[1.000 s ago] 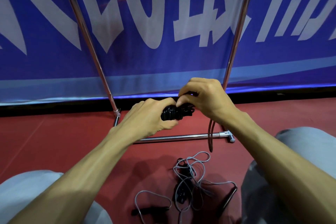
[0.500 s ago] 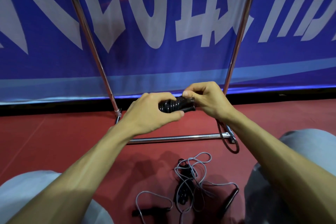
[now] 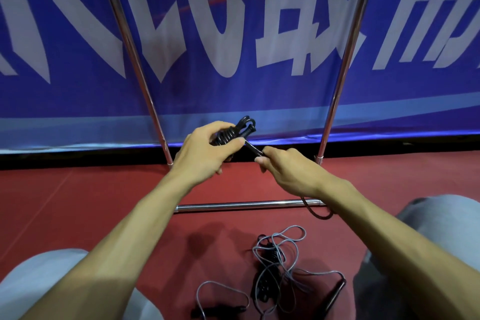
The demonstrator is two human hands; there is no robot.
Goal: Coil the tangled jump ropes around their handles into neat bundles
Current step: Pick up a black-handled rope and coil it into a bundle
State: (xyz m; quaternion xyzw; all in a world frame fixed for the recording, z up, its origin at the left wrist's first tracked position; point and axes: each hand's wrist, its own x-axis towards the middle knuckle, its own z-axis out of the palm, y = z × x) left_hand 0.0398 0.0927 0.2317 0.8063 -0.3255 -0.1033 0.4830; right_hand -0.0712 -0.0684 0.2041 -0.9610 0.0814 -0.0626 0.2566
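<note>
The left hand (image 3: pixel 205 153) curls its fingers round the black rope bundle (image 3: pixel 228 134), held up off the floor (image 3: pixel 78 202), likely to stop its coils slipping; the right hand (image 3: pixel 288 171) pinches the free strand (image 3: pixel 253 148) taut, ready to wrap. A tangled grey rope (image 3: pixel 285 254) waits on the floor near its front edge

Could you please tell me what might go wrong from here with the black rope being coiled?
1. The left hand grips the coiled bundle while the right hand holds the strand taut; a slackened grip could let the coils loosen.
2. The loose tail hangs by the metal bar and might snag there.
</note>
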